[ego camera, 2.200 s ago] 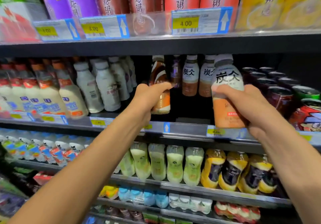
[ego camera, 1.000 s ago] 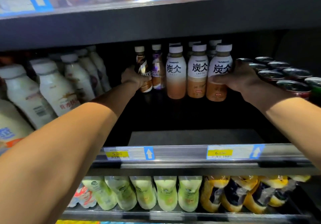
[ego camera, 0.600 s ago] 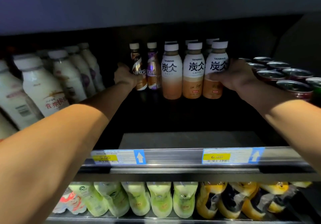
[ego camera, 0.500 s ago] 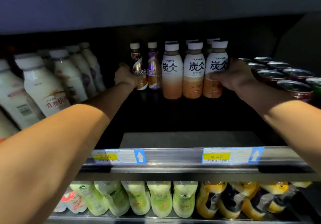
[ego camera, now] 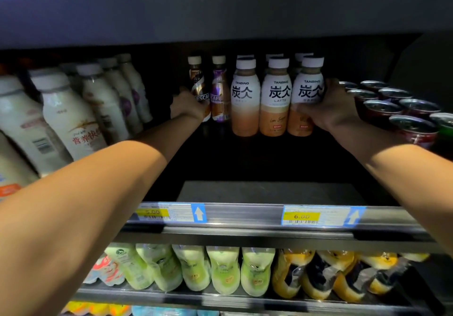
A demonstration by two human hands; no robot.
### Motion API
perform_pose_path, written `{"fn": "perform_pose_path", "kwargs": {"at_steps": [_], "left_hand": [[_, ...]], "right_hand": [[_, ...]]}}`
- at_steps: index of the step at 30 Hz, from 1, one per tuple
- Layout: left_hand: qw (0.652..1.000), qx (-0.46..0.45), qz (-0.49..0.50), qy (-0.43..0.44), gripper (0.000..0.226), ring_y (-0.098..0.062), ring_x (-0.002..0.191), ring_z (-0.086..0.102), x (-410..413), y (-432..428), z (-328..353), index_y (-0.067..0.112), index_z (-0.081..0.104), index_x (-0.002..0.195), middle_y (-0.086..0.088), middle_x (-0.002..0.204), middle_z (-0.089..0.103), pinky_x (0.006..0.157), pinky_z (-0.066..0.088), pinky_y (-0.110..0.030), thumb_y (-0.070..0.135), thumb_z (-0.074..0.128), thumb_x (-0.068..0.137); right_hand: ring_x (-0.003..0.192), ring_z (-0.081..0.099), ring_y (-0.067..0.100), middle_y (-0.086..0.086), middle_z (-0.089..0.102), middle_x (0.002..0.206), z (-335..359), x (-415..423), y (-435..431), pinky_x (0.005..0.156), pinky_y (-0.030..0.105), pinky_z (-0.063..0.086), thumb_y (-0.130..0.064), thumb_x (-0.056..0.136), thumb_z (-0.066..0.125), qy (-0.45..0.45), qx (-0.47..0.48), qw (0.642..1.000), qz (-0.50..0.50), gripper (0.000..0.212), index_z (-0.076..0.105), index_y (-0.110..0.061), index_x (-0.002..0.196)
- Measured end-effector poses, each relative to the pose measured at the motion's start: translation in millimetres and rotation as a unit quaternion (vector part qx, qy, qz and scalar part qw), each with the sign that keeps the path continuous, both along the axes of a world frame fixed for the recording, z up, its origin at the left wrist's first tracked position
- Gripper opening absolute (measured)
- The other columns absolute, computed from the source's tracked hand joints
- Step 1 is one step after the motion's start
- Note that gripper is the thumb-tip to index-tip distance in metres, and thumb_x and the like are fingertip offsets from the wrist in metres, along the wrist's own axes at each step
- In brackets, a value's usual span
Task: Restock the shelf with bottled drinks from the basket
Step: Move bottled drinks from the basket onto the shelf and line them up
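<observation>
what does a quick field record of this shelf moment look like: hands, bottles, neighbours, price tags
left hand: holds the brown Nescafe bottle, upright, deep on the shelf
right hand: grips the rightmost Tanbing bottle, upright
between them: purple bottle, two more Tanbing bottles
right of row: cans
left of row: white bottles
shelf edge: 5.00 tag, 6.00 tag

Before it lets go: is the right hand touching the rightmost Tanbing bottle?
Touching. The head view shows the right hand wrapped around the rightmost Tanbing bottle.
</observation>
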State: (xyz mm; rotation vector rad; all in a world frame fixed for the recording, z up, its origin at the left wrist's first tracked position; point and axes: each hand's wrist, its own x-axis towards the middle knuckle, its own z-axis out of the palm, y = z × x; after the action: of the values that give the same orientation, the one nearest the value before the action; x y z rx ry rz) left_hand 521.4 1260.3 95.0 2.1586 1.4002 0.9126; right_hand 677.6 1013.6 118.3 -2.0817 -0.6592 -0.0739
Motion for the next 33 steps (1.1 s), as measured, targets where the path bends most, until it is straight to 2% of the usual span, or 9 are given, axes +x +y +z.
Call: {"fn": "perform_pose_path", "kwargs": {"at_steps": [5, 8, 12, 15, 18, 23, 27, 31, 33], "left_hand": [[0.996, -0.051, -0.052, 0.049, 0.044, -0.032, 0.116, 0.061, -17, -18, 11, 0.01, 0.065, 0.123, -0.015, 0.127, 0.064, 0.091, 0.048, -0.032, 0.04, 0.061, 0.091], [0.988, -0.052, -0.11, 0.098, 0.039, -0.03, 0.11, 0.062, -31, -46, 19, 0.013, 0.065, 0.123, -0.012, 0.124, 0.065, 0.088, 0.049, -0.031, 0.039, 0.054, 0.095], [0.953, 0.011, -0.271, 0.134, 0.035, -0.026, 0.108, 0.059, -52, -122, 38, 0.016, 0.066, 0.117, -0.009, 0.119, 0.065, 0.096, 0.047, -0.034, 0.035, 0.039, 0.103], [0.923, 0.122, -0.308, 0.196, 0.034, -0.03, 0.104, 0.06, -69, -183, 55, 0.017, 0.066, 0.108, -0.008, 0.112, 0.066, 0.094, 0.049, -0.039, 0.038, 0.041, 0.1], [0.879, 0.2, -0.364, 0.236, 0.035, -0.03, 0.099, 0.057, -88, -245, 65, 0.021, 0.058, 0.1, -0.005, 0.11, 0.063, 0.082, 0.046, -0.039, 0.044, 0.033, 0.102], [0.79, 0.368, -0.448, 0.2, 0.022, -0.02, 0.078, 0.048, -100, -325, 53, 0.024, 0.042, 0.093, 0.006, 0.084, 0.042, 0.062, 0.03, -0.034, 0.037, 0.029, 0.105], [0.726, 0.407, -0.533, 0.152, 0.01, -0.03, 0.055, 0.056, -96, -375, 19, 0.016, 0.061, 0.072, -0.005, 0.063, 0.055, 0.048, 0.034, -0.033, 0.024, 0.066, 0.075], [0.67, 0.376, -0.617, 0.17, 0.007, -0.03, 0.058, 0.058, -90, -438, -9, 0.018, 0.064, 0.079, -0.004, 0.065, 0.057, 0.048, 0.039, -0.035, 0.023, 0.064, 0.074], [0.635, 0.377, -0.647, 0.19, 0.014, -0.028, 0.073, 0.061, -86, -472, -18, 0.021, 0.062, 0.099, -0.003, 0.08, 0.061, 0.055, 0.037, -0.037, 0.024, 0.057, 0.086]], "right_hand": [[0.117, 0.062, 0.025, 0.006, 0.065, 0.127, 1, 1, -3, 0.096, 0.035, 0.05, -0.051, 0.056, 0.086, 0.042, -0.007, 0.999, 0.004, 0.09, 0.051, -0.018, 0.132], [0.116, 0.061, 0.026, 0.008, 0.064, 0.128, 3, -8, -23, 0.084, 0.025, 0.043, -0.039, 0.082, 0.073, 0.016, -0.022, 1.0, -0.006, 0.055, 0.057, -0.015, 0.13], [0.118, 0.056, 0.038, 0.015, 0.064, 0.128, 22, -58, -64, 0.094, 0.035, 0.044, -0.032, 0.098, 0.05, -0.081, -0.117, 0.99, -0.006, 0.033, 0.067, -0.02, 0.123], [0.099, 0.061, 0.043, 0.022, 0.068, 0.108, 24, -99, -101, 0.075, 0.039, 0.046, -0.033, 0.096, 0.033, -0.253, -0.261, 0.932, -0.015, 0.043, 0.071, -0.012, 0.1], [0.068, 0.059, 0.038, 0.018, 0.063, 0.07, 19, -136, -143, 0.058, 0.038, 0.032, -0.026, 0.095, 0.049, -0.399, -0.311, 0.861, -0.06, 0.037, 0.057, -0.009, 0.064], [0.062, 0.057, 0.034, 0.014, 0.061, 0.063, -2, -182, -223, 0.057, 0.039, 0.034, -0.027, 0.093, 0.057, -0.403, -0.336, 0.839, -0.145, 0.033, 0.065, -0.009, 0.068], [0.064, 0.056, 0.034, 0.011, 0.057, 0.066, -31, -216, -295, 0.062, 0.043, 0.046, -0.029, 0.097, 0.045, -0.366, -0.368, 0.838, -0.171, 0.033, 0.058, -0.015, 0.07], [0.069, 0.055, 0.033, 0.007, 0.056, 0.071, -52, -249, -364, 0.063, 0.043, 0.046, -0.027, 0.093, 0.047, -0.259, -0.454, 0.823, -0.22, 0.024, 0.057, -0.017, 0.073], [0.075, 0.058, 0.033, 0.007, 0.06, 0.077, -67, -261, -395, 0.068, 0.042, 0.046, -0.034, 0.091, 0.047, -0.175, -0.49, 0.812, -0.266, 0.024, 0.06, -0.018, 0.078]]}}
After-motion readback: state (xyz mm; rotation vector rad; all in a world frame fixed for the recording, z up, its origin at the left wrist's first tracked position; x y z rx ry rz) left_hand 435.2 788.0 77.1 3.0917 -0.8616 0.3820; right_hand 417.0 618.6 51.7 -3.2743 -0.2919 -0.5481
